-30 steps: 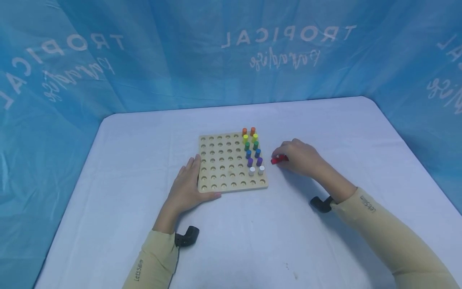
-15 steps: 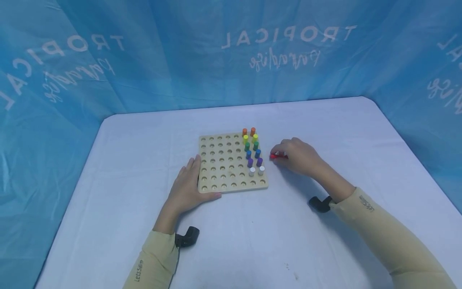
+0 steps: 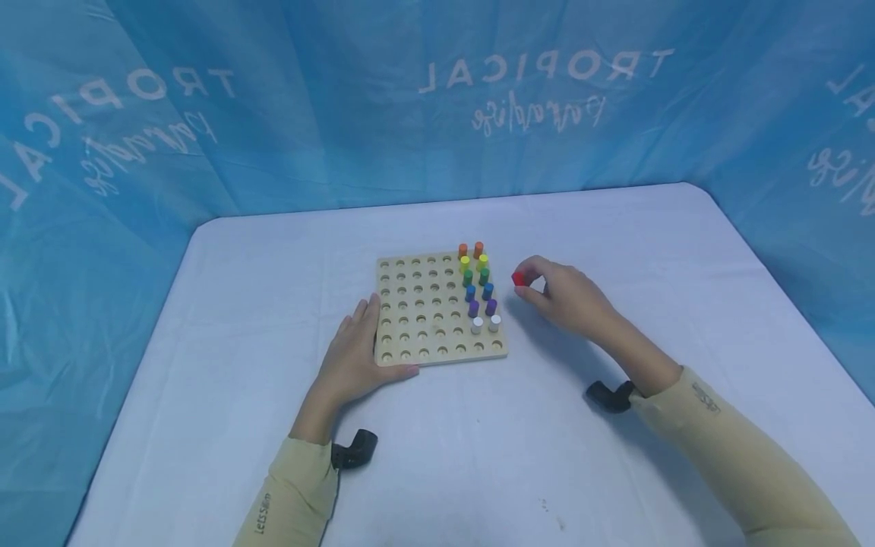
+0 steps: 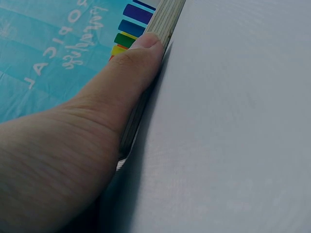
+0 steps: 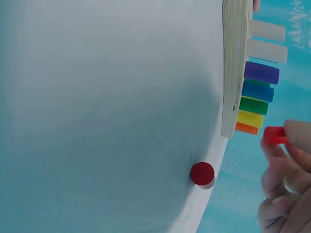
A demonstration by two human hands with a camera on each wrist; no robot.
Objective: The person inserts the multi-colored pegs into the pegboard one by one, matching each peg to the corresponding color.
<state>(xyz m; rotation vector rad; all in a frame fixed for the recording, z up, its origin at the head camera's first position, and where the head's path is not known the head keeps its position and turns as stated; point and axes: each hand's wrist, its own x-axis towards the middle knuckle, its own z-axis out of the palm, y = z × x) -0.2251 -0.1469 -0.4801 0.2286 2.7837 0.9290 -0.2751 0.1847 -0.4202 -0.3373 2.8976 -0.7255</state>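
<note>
The wooden peg board (image 3: pixel 427 304) lies flat on the table, with paired orange, yellow, green, blue, purple and white pegs (image 3: pixel 495 324) upright in its two right columns. My left hand (image 3: pixel 354 353) rests at its near left corner, fingers along the left edge and thumb (image 4: pixel 136 56) against the front edge. Right of the board, my right hand (image 3: pixel 570 298) pinches a red peg (image 5: pixel 275 135) between thumb and finger, raised above the table. A second red peg (image 5: pixel 202 173) is on the table below that hand, hidden in the head view.
The white-covered table (image 3: pixel 465 456) has rounded far corners. A blue printed curtain (image 3: pixel 355 106) hangs behind it and at both sides. Several bare holes (image 3: pixel 420 304) fill the board's left columns and near row. Black wrist cameras (image 3: pixel 354 450) sit on both wrists.
My right hand has lifted one red peg from beside the board and moved slightly away from me, with thumb and finger now round it. The left hand and board stay put.
</note>
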